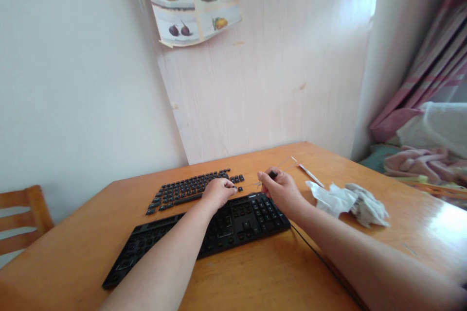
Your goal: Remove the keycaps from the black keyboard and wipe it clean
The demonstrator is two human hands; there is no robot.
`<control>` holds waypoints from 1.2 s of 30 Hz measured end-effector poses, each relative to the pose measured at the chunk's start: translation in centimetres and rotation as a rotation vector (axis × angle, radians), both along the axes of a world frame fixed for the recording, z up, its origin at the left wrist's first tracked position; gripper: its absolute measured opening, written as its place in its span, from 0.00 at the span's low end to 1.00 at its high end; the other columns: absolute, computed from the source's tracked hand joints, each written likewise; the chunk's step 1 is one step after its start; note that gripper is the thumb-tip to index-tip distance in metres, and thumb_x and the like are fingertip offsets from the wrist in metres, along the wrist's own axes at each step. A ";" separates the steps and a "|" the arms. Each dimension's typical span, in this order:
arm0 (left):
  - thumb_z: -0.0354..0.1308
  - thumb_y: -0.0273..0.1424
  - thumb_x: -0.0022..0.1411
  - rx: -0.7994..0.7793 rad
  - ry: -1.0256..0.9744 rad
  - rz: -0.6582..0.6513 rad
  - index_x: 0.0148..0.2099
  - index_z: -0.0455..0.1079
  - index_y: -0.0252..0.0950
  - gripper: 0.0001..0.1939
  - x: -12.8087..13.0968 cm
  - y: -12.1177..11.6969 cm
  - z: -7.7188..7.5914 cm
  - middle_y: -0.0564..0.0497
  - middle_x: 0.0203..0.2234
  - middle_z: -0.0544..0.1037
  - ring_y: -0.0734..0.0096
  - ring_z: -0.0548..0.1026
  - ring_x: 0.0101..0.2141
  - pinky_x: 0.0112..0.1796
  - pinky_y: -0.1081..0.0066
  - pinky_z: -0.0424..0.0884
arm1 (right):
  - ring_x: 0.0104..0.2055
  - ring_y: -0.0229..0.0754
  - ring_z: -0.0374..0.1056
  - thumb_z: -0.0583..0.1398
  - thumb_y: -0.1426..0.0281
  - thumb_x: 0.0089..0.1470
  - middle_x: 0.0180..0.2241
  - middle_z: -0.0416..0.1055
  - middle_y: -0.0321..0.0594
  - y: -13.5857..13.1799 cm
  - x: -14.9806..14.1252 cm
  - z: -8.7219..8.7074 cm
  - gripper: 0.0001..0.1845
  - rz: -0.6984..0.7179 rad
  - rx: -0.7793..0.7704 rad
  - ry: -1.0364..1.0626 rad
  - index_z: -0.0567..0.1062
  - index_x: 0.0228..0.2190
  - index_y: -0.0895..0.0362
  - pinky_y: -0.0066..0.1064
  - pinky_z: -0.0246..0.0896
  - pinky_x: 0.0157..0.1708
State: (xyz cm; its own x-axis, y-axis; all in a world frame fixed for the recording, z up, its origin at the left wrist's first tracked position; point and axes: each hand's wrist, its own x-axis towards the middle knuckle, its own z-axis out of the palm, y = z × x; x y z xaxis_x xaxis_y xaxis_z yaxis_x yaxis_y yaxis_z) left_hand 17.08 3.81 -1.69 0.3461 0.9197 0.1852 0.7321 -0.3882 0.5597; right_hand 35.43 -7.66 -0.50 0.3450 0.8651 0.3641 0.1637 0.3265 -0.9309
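My left hand (219,192) is closed in a pinch on a small black keycap (235,188), just above the back edge of the keyboard. In my right hand (279,189) is a wire keycap puller (273,174) with a black handle, its thin wires showing on both sides of the fingers. Below both hands lies a black keyboard (237,231); its left and middle parts are bare of keycaps, while keycaps still sit on the number pad (264,210). Behind it, loose black keycaps (189,187) are laid out in rows on the table. My left forearm covers part of the keyboard.
Crumpled white tissue (333,199) and a greyish crumpled cloth or tissue (368,205) lie right of my right hand. A slim white stick-like tool (310,175) lies behind them. The keyboard cable (321,257) runs toward the front right. A wooden chair (24,221) stands at left.
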 end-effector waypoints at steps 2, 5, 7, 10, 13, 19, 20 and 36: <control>0.65 0.39 0.49 -0.020 0.030 0.011 0.34 0.79 0.41 0.10 0.3 0.4 -0.2 0.51 0.31 0.81 0.65 0.76 0.32 0.30 0.72 0.64 | 0.17 0.33 0.56 0.59 0.54 0.53 0.15 0.64 0.32 0.0 0.1 0.1 0.20 -0.002 0.004 0.005 0.66 0.22 0.56 0.27 0.51 0.19; 0.66 0.38 0.48 -0.045 0.071 0.031 0.32 0.79 0.41 0.09 0.6 0.8 -0.5 0.52 0.29 0.81 0.66 0.76 0.31 0.30 0.72 0.64 | 0.17 0.33 0.56 0.59 0.53 0.54 0.15 0.63 0.31 -0.1 0.1 0.3 0.20 0.004 0.004 0.014 0.66 0.22 0.56 0.27 0.51 0.19; 0.65 0.38 0.48 -0.063 0.091 0.043 0.32 0.79 0.42 0.08 0.6 1.0 -0.8 0.52 0.29 0.81 0.66 0.76 0.31 0.30 0.72 0.64 | 0.17 0.34 0.56 0.60 0.54 0.53 0.15 0.63 0.31 -0.2 0.0 0.5 0.20 0.005 0.007 0.024 0.66 0.22 0.56 0.27 0.51 0.19; 0.66 0.38 0.48 -0.087 0.116 0.056 0.33 0.79 0.42 0.09 0.6 1.2 -1.1 0.52 0.29 0.81 0.67 0.76 0.30 0.29 0.72 0.64 | 0.17 0.34 0.56 0.60 0.54 0.53 0.15 0.63 0.31 -0.4 -0.1 0.8 0.19 0.008 0.016 0.042 0.66 0.22 0.55 0.27 0.51 0.20; 0.66 0.39 0.48 -0.093 0.137 0.059 0.33 0.79 0.41 0.10 0.5 1.4 -1.3 0.52 0.28 0.81 0.66 0.76 0.30 0.29 0.72 0.64 | 0.17 0.34 0.55 0.60 0.54 0.53 0.15 0.63 0.31 -0.6 -0.1 1.1 0.20 0.005 0.005 0.056 0.66 0.21 0.55 0.27 0.50 0.20; 0.65 0.40 0.49 -0.079 0.163 0.048 0.32 0.78 0.41 0.10 0.3 1.5 -1.6 0.52 0.27 0.80 0.66 0.76 0.30 0.29 0.71 0.63 | 0.17 0.33 0.55 0.60 0.53 0.52 0.15 0.63 0.31 -0.5 -0.1 1.2 0.20 -0.006 0.015 0.064 0.66 0.21 0.55 0.27 0.49 0.20; 0.64 0.41 0.49 -0.076 0.164 0.046 0.32 0.78 0.41 0.10 0.3 1.5 -1.6 0.52 0.27 0.80 0.66 0.76 0.30 0.29 0.71 0.63 | 0.17 0.33 0.55 0.60 0.53 0.51 0.15 0.63 0.31 -0.5 -0.1 1.2 0.20 -0.006 0.012 0.065 0.66 0.21 0.55 0.27 0.49 0.20; 0.63 0.43 0.50 -0.038 0.186 0.043 0.31 0.78 0.42 0.11 0.5 0.8 -0.9 0.51 0.27 0.81 0.65 0.76 0.31 0.28 0.71 0.61 | 0.16 0.33 0.54 0.60 0.53 0.52 0.14 0.62 0.30 -0.6 -0.1 1.2 0.20 0.015 -0.012 0.071 0.65 0.21 0.55 0.27 0.49 0.19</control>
State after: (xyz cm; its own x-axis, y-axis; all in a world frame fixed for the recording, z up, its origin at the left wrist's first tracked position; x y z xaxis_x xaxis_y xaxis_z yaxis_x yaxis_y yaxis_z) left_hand 17.60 4.63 -2.59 0.3313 0.9396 0.0863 0.8400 -0.3354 0.4266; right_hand 35.29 -8.23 0.67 0.3564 0.8747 0.3286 0.0926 0.3169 -0.9439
